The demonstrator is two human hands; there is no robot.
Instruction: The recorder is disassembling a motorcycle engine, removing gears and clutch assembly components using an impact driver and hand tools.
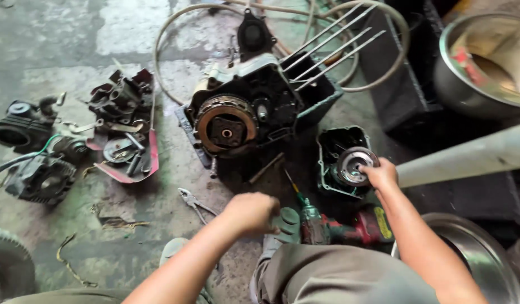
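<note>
Big, greasy black engine block [246,115] sat on the concrete floor [57,50], its rusty round clutch exposed. Right of it, the right hand [380,174] held fingers clenched around a round silver clutch plate [354,165] over a black cover. The left hand [251,213] was loosely fisted, empty, beside small pliers [193,201].

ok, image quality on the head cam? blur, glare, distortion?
Head view: left hand slightly motion-blurred; right hand on the round metal part sharper. Engine block in focus. Glare on the steel bowl top right; pale pipe washed out. Wide-angle bending at edges; soft, even daylight, weak shadows.
</note>
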